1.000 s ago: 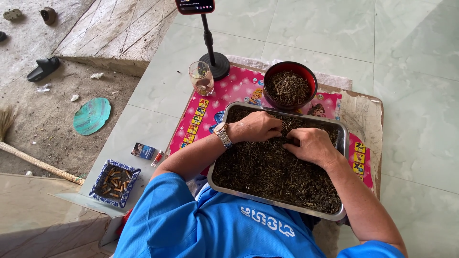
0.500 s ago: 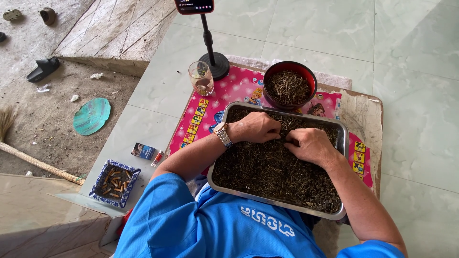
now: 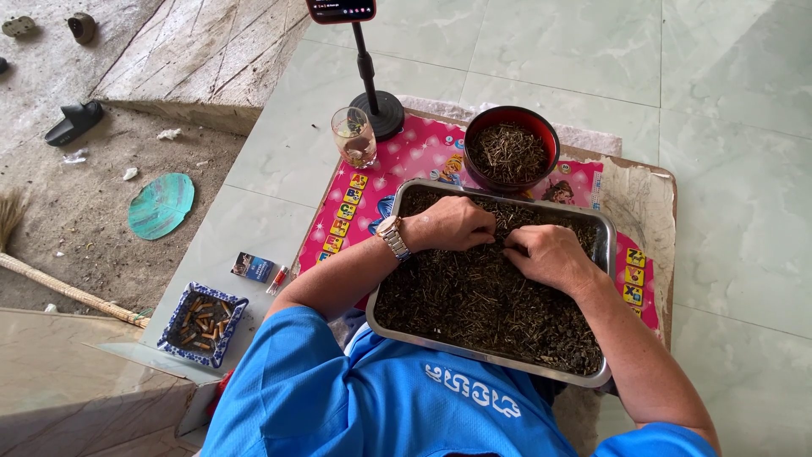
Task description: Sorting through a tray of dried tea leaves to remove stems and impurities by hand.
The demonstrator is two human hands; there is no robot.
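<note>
A steel tray (image 3: 606, 235) full of dark dried leaves and twigs (image 3: 482, 305) rests on a low table over my lap. My left hand (image 3: 452, 223), with a metal watch on the wrist, lies in the far part of the tray, fingers curled and pinched into the leaves. My right hand (image 3: 551, 255) sits just to its right, fingers bent down and picking in the same heap. The fingertips of both hands almost meet. A dark red bowl (image 3: 511, 153) of thin dry stalks stands just beyond the tray.
A pink picture mat (image 3: 414, 156) covers the table. A drinking glass (image 3: 354, 138) and a phone stand (image 3: 372, 93) are at its far left. On the tiled floor to the left lie a blue ashtray (image 3: 202, 323), a small packet (image 3: 253, 267), a broom (image 3: 51, 279) and a green fan (image 3: 161, 205).
Both hands stay in place over the leaves, with only small finger movements. The view has shifted slightly.
</note>
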